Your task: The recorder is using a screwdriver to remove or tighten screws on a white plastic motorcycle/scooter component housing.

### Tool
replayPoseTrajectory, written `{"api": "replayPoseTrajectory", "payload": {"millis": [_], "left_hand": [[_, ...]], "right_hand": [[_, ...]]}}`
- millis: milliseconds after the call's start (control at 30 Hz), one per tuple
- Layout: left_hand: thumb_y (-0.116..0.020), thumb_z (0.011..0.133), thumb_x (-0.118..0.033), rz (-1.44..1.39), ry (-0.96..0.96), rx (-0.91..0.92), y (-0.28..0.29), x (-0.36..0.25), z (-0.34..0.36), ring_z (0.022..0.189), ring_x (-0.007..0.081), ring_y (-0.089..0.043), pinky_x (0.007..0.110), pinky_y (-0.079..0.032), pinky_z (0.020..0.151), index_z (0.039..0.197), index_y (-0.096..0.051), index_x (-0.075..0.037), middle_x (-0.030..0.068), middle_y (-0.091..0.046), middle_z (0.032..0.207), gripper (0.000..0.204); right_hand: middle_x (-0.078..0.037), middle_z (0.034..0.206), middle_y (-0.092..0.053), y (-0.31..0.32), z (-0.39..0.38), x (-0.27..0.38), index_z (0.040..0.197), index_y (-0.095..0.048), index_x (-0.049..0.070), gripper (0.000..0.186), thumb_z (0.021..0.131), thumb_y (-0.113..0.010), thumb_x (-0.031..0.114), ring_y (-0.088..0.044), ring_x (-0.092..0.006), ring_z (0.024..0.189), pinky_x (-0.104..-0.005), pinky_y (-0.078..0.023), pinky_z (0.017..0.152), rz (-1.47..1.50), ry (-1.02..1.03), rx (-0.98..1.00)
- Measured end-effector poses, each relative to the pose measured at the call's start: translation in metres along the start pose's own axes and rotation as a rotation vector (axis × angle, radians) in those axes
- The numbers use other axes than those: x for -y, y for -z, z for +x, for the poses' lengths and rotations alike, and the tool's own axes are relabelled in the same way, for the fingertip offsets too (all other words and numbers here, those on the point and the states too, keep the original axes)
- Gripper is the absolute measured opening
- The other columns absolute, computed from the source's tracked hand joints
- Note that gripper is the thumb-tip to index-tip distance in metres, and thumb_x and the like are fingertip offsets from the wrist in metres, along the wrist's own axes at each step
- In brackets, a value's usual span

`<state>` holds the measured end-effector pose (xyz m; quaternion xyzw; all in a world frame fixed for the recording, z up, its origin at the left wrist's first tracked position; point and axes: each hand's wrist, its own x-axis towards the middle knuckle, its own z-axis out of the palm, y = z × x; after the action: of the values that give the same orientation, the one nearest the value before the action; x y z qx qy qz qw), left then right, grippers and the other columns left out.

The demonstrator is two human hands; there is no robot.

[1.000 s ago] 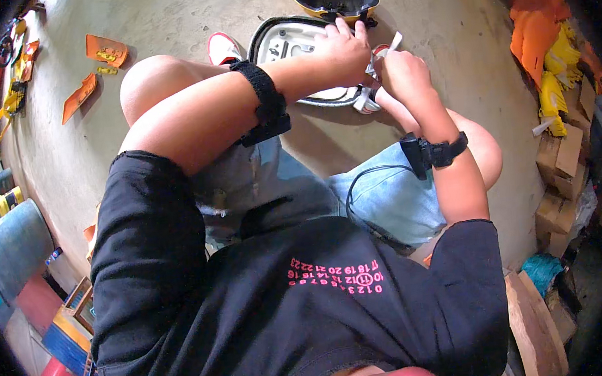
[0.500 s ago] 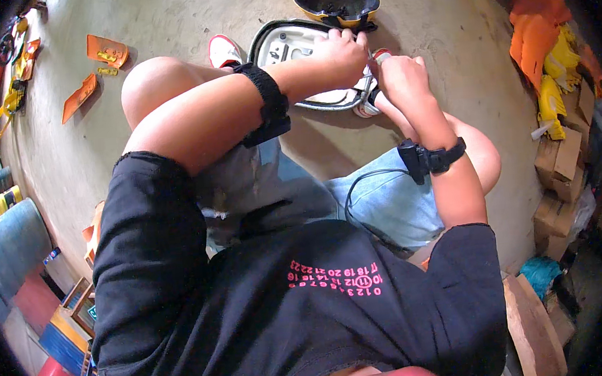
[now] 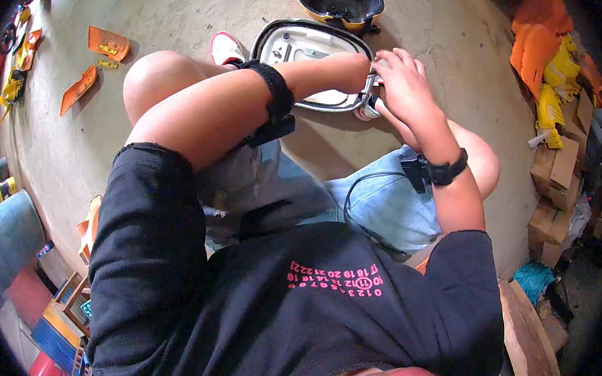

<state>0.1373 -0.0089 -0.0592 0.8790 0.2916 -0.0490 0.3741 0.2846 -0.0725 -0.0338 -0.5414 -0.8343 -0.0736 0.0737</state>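
My left hand (image 3: 350, 72) is curled at the right side of a rounded white plastic piece (image 3: 297, 47) with a dark rim, lying between my feet; what its fingers hold is hidden. Right beside it, my right hand (image 3: 402, 81) has its bent fingers raised and apart at that same edge, with the thumb out of sight. A yellow helmet (image 3: 339, 5) with a black interior lies upside down just beyond the white piece.
I sit on a concrete floor (image 3: 181, 17). Orange pieces (image 3: 108, 43) lie at upper left. Orange sheets (image 3: 527, 53), yellow items (image 3: 551, 115) and cardboard boxes (image 3: 554, 168) are piled at right. A blue rolled item (image 3: 8, 243) is at left.
My left hand's fingers have curled down out of sight. My right hand has gone from closed to having its fingers lifted and apart.
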Motion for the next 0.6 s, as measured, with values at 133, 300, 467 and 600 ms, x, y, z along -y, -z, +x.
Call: {"api": "replayPoseTrajectory", "payload": {"millis": [133, 300, 467, 600], "left_hand": [[-0.07, 0.074, -0.038, 0.237, 0.277, -0.156, 0.004, -0.003, 0.002, 0.109, 0.0438, -0.051, 0.047, -0.044, 0.09, 0.121, -0.046, -0.001, 0.0261, -0.054, 0.117, 0.065], [-0.077, 0.061, -0.054, 0.21, 0.419, -0.378, 0.003, -0.019, -0.001, 0.104, 0.0388, -0.057, 0.046, -0.047, 0.087, 0.118, -0.05, 0.009, 0.0276, -0.057, 0.112, 0.089], [-0.069, 0.071, -0.047, -0.176, 0.083, 0.373, -0.021, 0.001, 0.005, 0.069, 0.0319, -0.065, 0.042, -0.052, 0.068, 0.075, -0.066, 0.005, 0.0223, -0.065, 0.072, 0.053], [-0.066, 0.074, -0.041, -0.154, -0.08, 0.28, -0.048, 0.016, 0.014, 0.07, 0.0353, -0.065, 0.043, -0.051, 0.066, 0.08, -0.068, 0.0, 0.0245, -0.065, 0.076, 0.041]], "right_hand": [[-0.015, 0.084, -0.067, -0.007, 0.005, -0.008, 0.081, -0.07, 0.006, 0.02, 0.081, -0.056, 0.02, -0.064, -0.0301, 0.089, -0.0438, -0.046, 0.079, -0.166, -0.22, 0.466], [-0.019, 0.079, -0.066, -0.005, 0.009, -0.007, 0.08, -0.069, 0.004, 0.029, 0.087, -0.053, 0.027, -0.065, -0.0358, 0.074, -0.0474, -0.048, 0.073, 0.078, -0.447, 0.5], [-0.018, 0.081, -0.066, 0.007, 0.018, -0.002, 0.08, -0.069, 0.004, 0.034, 0.089, -0.051, 0.031, -0.065, -0.0345, 0.081, -0.0456, -0.047, 0.081, 0.143, -0.572, 0.531], [-0.013, 0.115, -0.059, 0.013, 0.012, 0.0, 0.1, -0.067, 0.009, 0.023, 0.086, -0.052, 0.018, -0.05, -0.0288, 0.116, -0.0445, -0.038, 0.096, 0.079, -0.268, 0.324]]}}
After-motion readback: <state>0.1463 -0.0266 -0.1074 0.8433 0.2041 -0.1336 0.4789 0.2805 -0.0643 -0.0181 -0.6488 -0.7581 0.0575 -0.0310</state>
